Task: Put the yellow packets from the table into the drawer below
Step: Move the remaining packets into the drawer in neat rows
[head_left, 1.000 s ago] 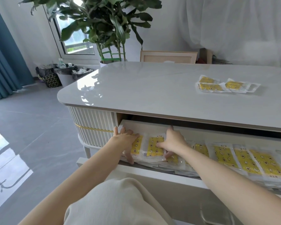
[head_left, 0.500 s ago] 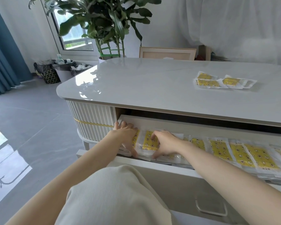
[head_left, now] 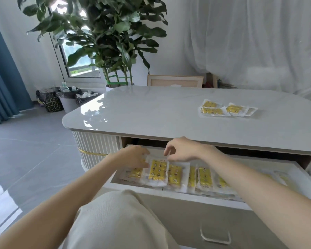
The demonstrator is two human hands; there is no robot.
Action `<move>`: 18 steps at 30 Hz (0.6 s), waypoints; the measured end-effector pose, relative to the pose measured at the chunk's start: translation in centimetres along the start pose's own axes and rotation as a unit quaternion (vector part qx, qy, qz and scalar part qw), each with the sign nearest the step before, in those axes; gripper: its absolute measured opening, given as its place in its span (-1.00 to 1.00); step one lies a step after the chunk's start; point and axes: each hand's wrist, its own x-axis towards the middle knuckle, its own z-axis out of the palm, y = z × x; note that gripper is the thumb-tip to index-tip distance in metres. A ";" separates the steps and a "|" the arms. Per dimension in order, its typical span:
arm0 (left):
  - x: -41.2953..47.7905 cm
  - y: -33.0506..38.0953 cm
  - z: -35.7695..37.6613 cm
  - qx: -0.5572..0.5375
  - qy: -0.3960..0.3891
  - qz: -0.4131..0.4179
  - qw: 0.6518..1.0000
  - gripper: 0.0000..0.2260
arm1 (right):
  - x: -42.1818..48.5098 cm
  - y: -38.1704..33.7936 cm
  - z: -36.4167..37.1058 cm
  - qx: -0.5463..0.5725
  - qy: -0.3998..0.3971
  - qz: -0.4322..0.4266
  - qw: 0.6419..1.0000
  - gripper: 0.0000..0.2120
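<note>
The drawer [head_left: 187, 195] under the table [head_left: 151, 112] stands pulled out, and a row of yellow packets [head_left: 174, 174] in clear wrappers lies side by side along it, overlapping from its left end towards the right. The left hand [head_left: 133, 157] is down at the left end of the drawer, its fingers and thumb against the edge of the nearest upright packet [head_left: 158, 172]; whether it pinches that packet or only touches it cannot be told. The right hand [head_left: 181, 150] hangs just above the row, near the back of the drawer, with fingers loosely curled and pointing down and nothing held in them. On the tabletop, well apart from both hands and towards the right, a small cluster of more yellow packets [head_left: 223, 109] lies flat, touching one another. A knee in pale trousers [head_left: 118, 221] fills the lower middle, just in front of the drawer front, which carries a clear handle [head_left: 215, 236]. Behind the table stand a large leafy plant [head_left: 104, 33], a wooden frame [head_left: 174, 80], bins [head_left: 68, 99] lined with dark bags, a blue curtain [head_left: 0, 78] and a white sheet [head_left: 258, 42].
</note>
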 end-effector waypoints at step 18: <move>5.4 12.6 -9.1 -0.074 0.108 0.095 0.987 -0.54 | -3.7 12.9 -6.6 0.099 0.274 0.290 0.912 -0.54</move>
